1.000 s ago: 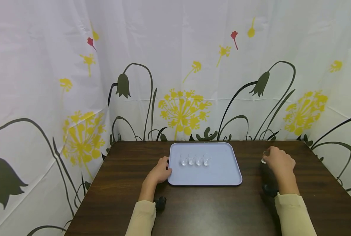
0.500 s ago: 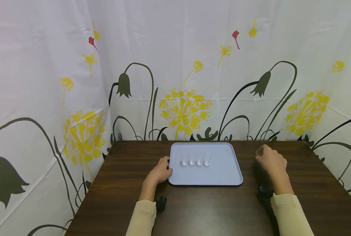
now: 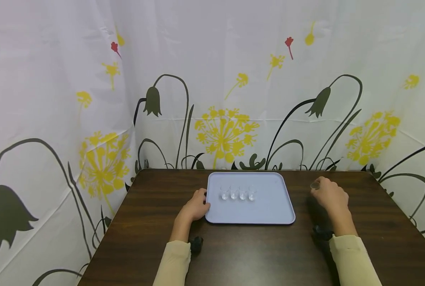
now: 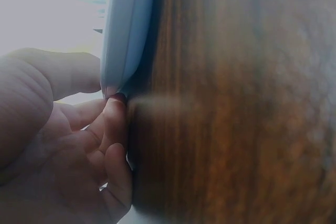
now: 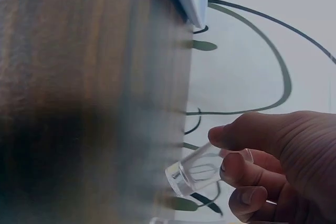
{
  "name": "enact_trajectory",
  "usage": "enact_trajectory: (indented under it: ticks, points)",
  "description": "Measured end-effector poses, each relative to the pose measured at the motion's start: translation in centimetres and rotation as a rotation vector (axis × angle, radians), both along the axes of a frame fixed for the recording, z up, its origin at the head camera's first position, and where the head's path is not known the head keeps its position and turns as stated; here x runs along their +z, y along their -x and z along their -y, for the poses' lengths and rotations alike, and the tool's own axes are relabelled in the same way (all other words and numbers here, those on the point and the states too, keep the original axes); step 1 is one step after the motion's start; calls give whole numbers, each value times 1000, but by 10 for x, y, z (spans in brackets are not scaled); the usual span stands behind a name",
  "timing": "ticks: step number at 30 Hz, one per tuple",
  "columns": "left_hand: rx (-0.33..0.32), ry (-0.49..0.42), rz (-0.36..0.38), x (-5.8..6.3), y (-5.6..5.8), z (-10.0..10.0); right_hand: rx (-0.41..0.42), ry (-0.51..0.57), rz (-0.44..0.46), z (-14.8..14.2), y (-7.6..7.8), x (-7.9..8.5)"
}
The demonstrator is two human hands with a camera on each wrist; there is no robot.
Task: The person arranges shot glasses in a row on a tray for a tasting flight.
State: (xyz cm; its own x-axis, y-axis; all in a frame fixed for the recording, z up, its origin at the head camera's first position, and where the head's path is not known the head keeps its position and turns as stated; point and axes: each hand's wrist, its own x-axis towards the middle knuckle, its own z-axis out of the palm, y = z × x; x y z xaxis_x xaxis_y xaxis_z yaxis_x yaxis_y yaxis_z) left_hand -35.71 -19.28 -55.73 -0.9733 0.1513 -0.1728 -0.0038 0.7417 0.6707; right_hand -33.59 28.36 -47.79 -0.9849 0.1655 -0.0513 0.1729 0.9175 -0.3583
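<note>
My right hand point(image 3: 329, 195) pinches a small clear shot glass point(image 5: 195, 171) between thumb and fingers, to the right of the tray. In the right wrist view the glass is tilted, its thick base toward the table. My left hand point(image 3: 194, 205) holds the left edge of the pale blue tray point(image 3: 266, 212). Seen from the left wrist, the thumb point(image 4: 73, 72) lies over the rim and the curled fingers are at the tray's underside. Several clear shot glasses point(image 3: 238, 194) stand upright in a row on the tray, left of its middle.
The tray lies on a dark wooden table point(image 3: 255, 254), near its far edge. Behind hangs a white curtain point(image 3: 205, 47) printed with flowers. A pale edge of something shows at the bottom of the right wrist view, too cropped to tell.
My right hand has moved left toward the tray with the shot glass and raised it from the table, then barely shifted. My left hand stays at the tray's edge.
</note>
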Motion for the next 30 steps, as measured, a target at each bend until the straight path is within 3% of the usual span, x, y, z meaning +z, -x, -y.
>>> enact_trajectory:
  ticks: [8, 14, 22, 30]
  points:
    - [3, 63, -1, -13, 8, -4, 23, -19, -52, 11, -4, 13]
    - [-9, 41, -20, -3, 4, -7, 43, -41, -92, 30, -8, 21]
    - [10, 10, -12, 16, -9, -9, 91, -18, -134, 60, -4, 21]
    - [8, 27, 18, 17, -9, -4, 155, 28, -98, 86, 0, 15]
